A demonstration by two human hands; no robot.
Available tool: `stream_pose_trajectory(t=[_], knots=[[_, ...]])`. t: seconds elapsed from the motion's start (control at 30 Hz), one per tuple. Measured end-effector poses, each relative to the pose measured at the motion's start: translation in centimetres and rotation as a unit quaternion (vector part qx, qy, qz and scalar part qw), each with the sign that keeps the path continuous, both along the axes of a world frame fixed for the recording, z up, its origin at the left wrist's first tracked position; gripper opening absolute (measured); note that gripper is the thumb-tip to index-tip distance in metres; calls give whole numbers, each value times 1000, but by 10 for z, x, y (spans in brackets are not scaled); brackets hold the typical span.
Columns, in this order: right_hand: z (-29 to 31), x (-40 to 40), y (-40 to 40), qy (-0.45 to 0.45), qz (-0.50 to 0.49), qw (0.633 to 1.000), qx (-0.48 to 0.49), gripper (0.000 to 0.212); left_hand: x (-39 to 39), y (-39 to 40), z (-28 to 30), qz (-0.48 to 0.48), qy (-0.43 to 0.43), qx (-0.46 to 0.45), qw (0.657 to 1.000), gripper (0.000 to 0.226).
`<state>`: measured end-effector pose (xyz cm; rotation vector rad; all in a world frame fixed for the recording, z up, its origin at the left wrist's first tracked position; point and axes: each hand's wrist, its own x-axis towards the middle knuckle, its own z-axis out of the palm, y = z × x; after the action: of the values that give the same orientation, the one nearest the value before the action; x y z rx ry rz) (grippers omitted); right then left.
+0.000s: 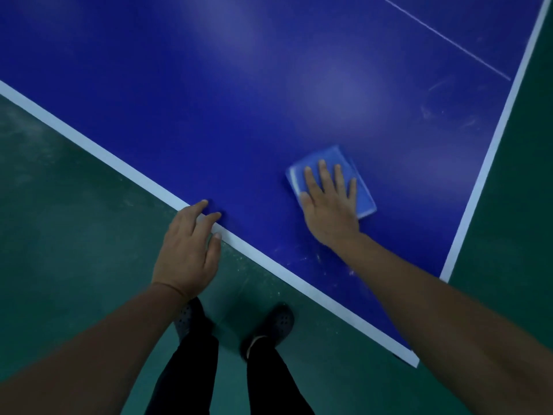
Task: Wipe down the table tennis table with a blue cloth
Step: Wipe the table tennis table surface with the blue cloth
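Note:
The table tennis table [239, 100] has a deep blue top with white edge lines and fills the upper part of the view. A folded blue cloth [363, 193] lies flat on the top near the table's corner. My right hand [329, 202] presses on the cloth with straight, spread fingers. My left hand [188, 250] rests on the near white edge line, fingertips touching the blue surface, holding nothing.
Pale dust smears [302, 259] mark the top near the edge below my right wrist, and more scuffs [440, 109] show toward the right side. A thin white centre line [443, 40] crosses the far right. Green floor [65, 235] surrounds the table; my feet [269, 327] stand below the edge.

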<state>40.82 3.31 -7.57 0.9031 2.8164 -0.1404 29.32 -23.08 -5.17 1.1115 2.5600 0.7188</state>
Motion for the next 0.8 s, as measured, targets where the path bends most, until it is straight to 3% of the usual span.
stream_pose_trajectory(t=[0.1,0.2,0.27,0.4,0.5,0.57,0.7,0.8], knots=[[-6,-8,-45,19,155,988,1,57,-6,-2,-3,-24,11,-14,1000,45],[-5,69,-62,12,307,951,-29,52,-9,-3,-5,-45,12,-36,998,51],[2,104,-38,2,351,936,-23,52,-10,-3,-4,-47,9,-47,998,54],[10,54,-2,8,221,975,-18,56,-9,-2,-4,-43,11,-56,997,58],[5,-15,-35,26,69,997,-21,63,-6,-2,-4,-29,7,-51,998,58],[-2,-31,-66,23,30,999,-7,65,-4,-2,-7,-28,17,-43,999,57],[-9,45,-103,34,86,996,-10,56,-3,-4,-18,-38,36,-30,998,54],[-7,118,-74,10,17,1000,6,57,-1,-6,-23,-42,39,-33,998,55]])
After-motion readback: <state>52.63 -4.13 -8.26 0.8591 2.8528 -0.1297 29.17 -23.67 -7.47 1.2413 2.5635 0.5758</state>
